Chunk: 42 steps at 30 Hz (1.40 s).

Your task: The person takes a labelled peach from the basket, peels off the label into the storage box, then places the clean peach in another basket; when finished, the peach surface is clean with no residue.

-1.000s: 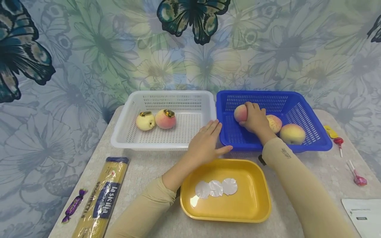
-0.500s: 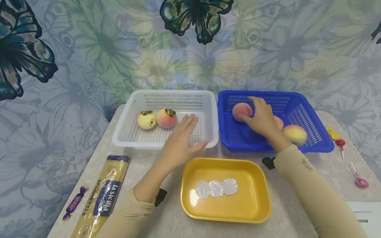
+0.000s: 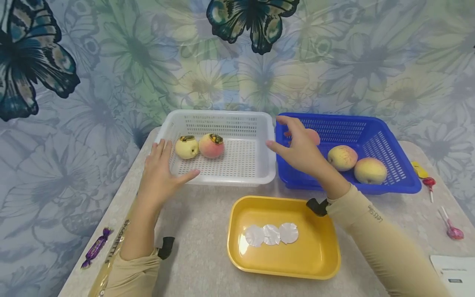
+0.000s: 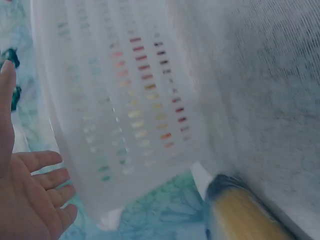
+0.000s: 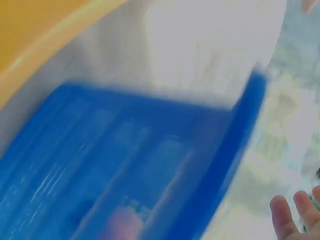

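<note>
1. The hands are hovering well apart and holding nothing. The left hand (image 3: 159,175) is standing with straight, spread fingers at the left end of the white basket (image 3: 230,180); the right hand (image 3: 298,146) is hanging over the left end of the blue basket (image 3: 341,126), thumb and fingers parted. Whether either is touching a rim, I cannot tell.
2. The white basket is sitting at the far side of the worktop (image 3: 200,239), just left of the blue basket and beyond the yellow tray (image 3: 282,264).
3. It is probably weighing little, its thin plastic feeling fairly stiff but giving slightly along the walls, and its smooth rim being a bit slippery.
4. The left and right rims are offering the best hold, gripped opposite each other and kept level; tilting would risk rolling and bruising the fruit.
5. The basket is showing cloudy white walls with rows of slots.
6. Inside, towards the left, a yellow fruit (image 3: 186,148) and a pink fruit (image 3: 210,148) are lying side by side, both wearing dark stickers.
</note>
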{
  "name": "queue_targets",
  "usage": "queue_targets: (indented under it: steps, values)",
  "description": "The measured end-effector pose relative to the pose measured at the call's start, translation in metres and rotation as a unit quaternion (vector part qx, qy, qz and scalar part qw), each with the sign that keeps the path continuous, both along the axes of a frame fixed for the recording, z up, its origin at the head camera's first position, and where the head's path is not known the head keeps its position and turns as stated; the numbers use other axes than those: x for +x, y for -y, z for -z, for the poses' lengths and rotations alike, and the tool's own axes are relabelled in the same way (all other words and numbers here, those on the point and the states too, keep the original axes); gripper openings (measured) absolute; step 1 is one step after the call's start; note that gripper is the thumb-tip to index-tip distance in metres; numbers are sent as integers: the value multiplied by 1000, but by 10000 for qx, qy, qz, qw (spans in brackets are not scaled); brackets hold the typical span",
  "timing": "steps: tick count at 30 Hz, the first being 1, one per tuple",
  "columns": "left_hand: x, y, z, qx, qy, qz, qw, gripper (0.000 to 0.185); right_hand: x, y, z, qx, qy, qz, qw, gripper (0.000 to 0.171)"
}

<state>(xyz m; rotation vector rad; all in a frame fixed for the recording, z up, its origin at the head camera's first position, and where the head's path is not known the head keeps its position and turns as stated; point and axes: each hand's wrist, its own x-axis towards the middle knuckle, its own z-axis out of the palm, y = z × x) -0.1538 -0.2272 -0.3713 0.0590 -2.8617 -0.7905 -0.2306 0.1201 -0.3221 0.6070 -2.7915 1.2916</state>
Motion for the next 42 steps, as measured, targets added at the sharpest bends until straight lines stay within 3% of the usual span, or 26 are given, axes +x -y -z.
queue_targets:
  steps: [3, 8, 15, 22, 30, 42]
  values:
    - [4, 12, 5, -2, 67, -332, 9994, 122, 1, 27, 2, -136, 120, -240, 9995, 72]
    - [7, 24, 18, 111, 167, -574, 9982, 125, -1, 70, 16, -235, 500, -430, 9975, 70]
    - [5, 31, 30, 272, 282, -728, 9966, 131, -14, 111, 44, -408, 1160, -177, 9923, 73]
    - [4, 32, 31, 373, 278, -672, 9967, 134, -26, 137, 61, -308, 1642, 56, 9859, 78]
    - [4, 30, 29, 354, 232, -586, 9974, 134, -34, 154, 73, -227, 2435, 277, 9692, 84]
    - [5, 32, 27, 391, 226, -645, 9969, 134, -38, 169, 78, -103, 2341, 506, 9708, 75]
